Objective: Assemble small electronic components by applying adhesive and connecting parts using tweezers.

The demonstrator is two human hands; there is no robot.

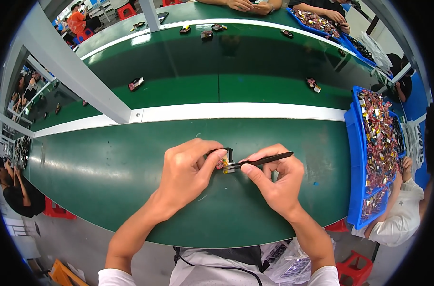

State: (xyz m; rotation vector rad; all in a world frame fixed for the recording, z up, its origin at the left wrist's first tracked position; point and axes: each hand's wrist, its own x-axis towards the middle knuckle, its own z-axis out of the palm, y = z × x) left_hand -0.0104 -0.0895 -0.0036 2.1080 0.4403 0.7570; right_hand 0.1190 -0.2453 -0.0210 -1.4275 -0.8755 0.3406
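Note:
My left hand pinches a small black electronic part with red and yellow bits just above the green table. My right hand grips black tweezers, whose tips touch the part's right side. The two hands meet over the near strip of the table, in front of my body. The underside of the part is hidden by my fingers.
A blue tray full of small red and silver parts stands at the right, with another person's hand beside it. A white rail splits off the green conveyor behind, which carries several small black parts. Other people sit around the line.

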